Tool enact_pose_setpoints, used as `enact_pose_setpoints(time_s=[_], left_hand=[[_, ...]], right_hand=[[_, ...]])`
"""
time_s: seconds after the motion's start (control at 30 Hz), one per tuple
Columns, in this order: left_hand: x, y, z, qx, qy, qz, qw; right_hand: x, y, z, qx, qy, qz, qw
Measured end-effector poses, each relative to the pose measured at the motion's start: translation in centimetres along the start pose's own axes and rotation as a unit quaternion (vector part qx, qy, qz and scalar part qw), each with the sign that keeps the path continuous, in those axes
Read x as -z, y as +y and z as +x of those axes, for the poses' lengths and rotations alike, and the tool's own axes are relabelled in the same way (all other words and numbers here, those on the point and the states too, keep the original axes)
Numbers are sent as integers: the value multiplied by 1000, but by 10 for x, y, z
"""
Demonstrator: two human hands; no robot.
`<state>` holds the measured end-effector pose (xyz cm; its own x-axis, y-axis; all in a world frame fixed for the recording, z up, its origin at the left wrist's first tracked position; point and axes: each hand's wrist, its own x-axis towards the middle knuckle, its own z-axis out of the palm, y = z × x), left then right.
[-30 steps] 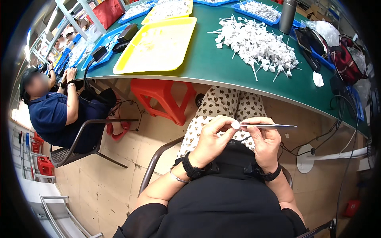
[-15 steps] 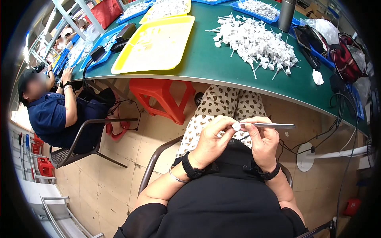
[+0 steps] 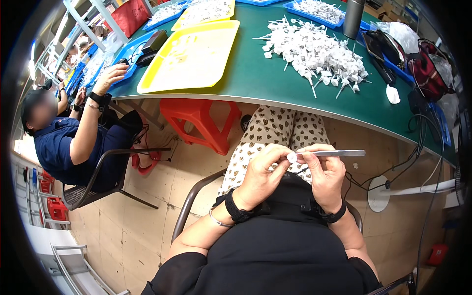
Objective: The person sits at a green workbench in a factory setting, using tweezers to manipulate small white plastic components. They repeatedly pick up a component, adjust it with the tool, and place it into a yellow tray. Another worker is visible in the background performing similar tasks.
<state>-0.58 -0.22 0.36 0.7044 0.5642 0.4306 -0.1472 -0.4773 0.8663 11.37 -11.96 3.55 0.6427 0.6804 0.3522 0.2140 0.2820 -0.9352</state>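
Above my lap, my left hand [image 3: 266, 173] pinches a small round white piece [image 3: 292, 158] between thumb and fingertips. My right hand [image 3: 323, 173] is closed around a pair of metal tweezers [image 3: 345, 153], whose blunt end sticks out to the right. The tips of the tweezers meet the white piece or lie right beside it; fingers partly hide the contact. On the green table [image 3: 250, 64] in front of me lies a large heap of white plastic pieces with thin stems [image 3: 317, 54].
A yellow tray [image 3: 196, 59] with a few small bits stands left of the heap. Behind are more filled trays and a dark flask [image 3: 353, 19]. A red stool [image 3: 194, 120] is under the table; a co-worker [image 3: 73, 132] sits at left. Cables and a white stand base [image 3: 378, 194] are at right.
My hands hold nearly the same place, with the tweezers tilted very slightly. The co-worker at left has raised a forearm and hand up from the blue tray's edge.
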Motion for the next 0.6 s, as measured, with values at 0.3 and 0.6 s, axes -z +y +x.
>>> enact_pose_setpoints(time_s=[0.3,0.6], left_hand=[[-1,1,0,-7,1,-2,1000],[-1,-3,-2,7,-11,-8,1000]], right_hand=[[2,3,-1,-11,-5,6,1000],[3,1,0,-17,-10,9,1000]])
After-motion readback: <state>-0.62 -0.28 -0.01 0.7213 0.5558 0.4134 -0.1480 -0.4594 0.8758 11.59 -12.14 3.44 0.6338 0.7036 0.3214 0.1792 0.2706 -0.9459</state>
